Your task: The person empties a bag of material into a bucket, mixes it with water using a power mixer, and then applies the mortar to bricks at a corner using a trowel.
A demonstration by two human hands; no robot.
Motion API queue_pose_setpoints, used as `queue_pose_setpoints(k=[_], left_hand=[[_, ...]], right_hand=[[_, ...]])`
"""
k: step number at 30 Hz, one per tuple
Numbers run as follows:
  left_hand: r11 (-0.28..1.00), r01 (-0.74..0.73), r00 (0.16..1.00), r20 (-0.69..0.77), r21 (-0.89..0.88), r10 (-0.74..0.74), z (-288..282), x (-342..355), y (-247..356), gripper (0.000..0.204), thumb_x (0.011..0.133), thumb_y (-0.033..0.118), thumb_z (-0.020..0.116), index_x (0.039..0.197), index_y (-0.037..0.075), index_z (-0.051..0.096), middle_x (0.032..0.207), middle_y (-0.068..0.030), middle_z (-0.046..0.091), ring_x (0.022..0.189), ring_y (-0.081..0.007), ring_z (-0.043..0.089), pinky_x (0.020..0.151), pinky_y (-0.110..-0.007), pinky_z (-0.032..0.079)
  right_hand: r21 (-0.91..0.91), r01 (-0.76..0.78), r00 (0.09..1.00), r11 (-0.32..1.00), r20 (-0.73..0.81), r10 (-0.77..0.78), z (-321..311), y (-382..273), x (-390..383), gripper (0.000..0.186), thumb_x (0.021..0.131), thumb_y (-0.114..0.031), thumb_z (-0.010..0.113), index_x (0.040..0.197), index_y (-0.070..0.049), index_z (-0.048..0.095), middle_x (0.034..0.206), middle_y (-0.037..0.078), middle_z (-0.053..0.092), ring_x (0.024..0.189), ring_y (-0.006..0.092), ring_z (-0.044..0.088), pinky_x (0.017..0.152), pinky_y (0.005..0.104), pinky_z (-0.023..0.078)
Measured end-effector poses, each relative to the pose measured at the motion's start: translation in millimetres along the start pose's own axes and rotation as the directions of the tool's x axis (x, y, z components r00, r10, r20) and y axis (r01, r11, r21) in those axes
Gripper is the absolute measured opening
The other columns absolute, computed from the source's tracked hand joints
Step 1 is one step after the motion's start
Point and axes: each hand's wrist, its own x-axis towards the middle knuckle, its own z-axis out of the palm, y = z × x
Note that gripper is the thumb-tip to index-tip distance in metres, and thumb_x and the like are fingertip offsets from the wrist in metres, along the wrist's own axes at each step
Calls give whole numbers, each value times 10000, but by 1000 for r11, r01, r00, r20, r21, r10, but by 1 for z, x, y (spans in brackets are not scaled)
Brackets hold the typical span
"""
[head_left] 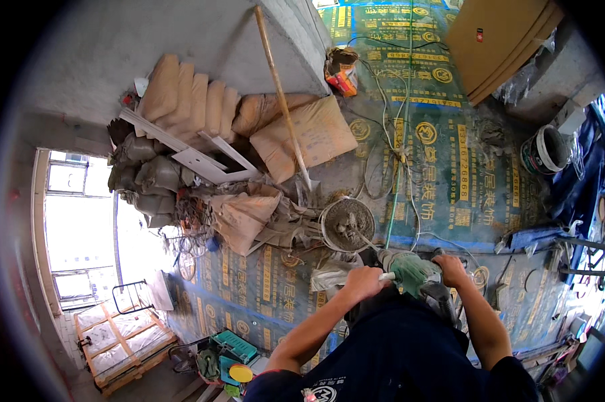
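Note:
Both my hands hold a handheld power mixer (413, 271) with a green, dust-coated body, close in front of me. My left hand (365, 283) is closed round its pale side handle. On the other side my right hand (452, 270) grips the dark handle. The mixer's metal shaft (365, 239) slants away to the left into a round bucket (324, 231). Wet grey mortar (351, 221) with lumps fills much of the bucket and hides the shaft's lower end.
A wooden-handled shovel (280, 100) leans behind the bucket, beside brown paper sacks (302, 137). Cables (401, 157) cross the green printed floor covering (443, 208). To the right stands another bucket (545, 151). Tools (232, 348) lie at lower left, near a wooden crate (121, 342).

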Motion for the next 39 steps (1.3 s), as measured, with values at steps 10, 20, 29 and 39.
queue_pose_setpoints(k=[10, 20, 29, 39], left_hand=[[977, -111, 990, 104, 180, 93, 2, 25, 179, 344, 816, 388, 663, 779, 48, 701, 743, -166, 673, 726, -340, 671, 634, -460, 512], [985, 166, 980, 104, 38, -169, 94, 112, 183, 393, 798, 436, 676, 816, 46, 723, 833, -172, 695, 781, -378, 668, 703, -449, 529], [988, 151, 983, 108, -26, -148, 66, 79, 248, 319, 828, 365, 639, 865, 57, 715, 832, -177, 684, 806, -382, 649, 732, -475, 504], [973, 108, 991, 96, -204, -90, 33, 81, 221, 370, 863, 389, 600, 879, 35, 705, 847, -201, 675, 803, -393, 641, 724, -477, 490]], right_hand=[[305, -96, 986, 947, 159, 49, -1, 114, -83, 307, 765, -254, 643, 1021, -84, 647, 937, 183, 668, 935, 381, 627, 767, 443, 481], [614, -26, 999, 789, 45, -2, 61, 210, -81, 379, 734, -292, 683, 1035, -64, 650, 956, 182, 675, 934, 384, 632, 789, 452, 476], [559, 14, 981, 829, 153, -120, 12, 217, -82, 281, 813, -258, 650, 1001, -51, 668, 983, 191, 667, 940, 368, 633, 804, 418, 486], [557, -75, 965, 827, 249, -80, -4, 233, -58, 298, 793, -186, 651, 1076, -92, 662, 1047, 168, 659, 977, 331, 640, 824, 411, 489]])
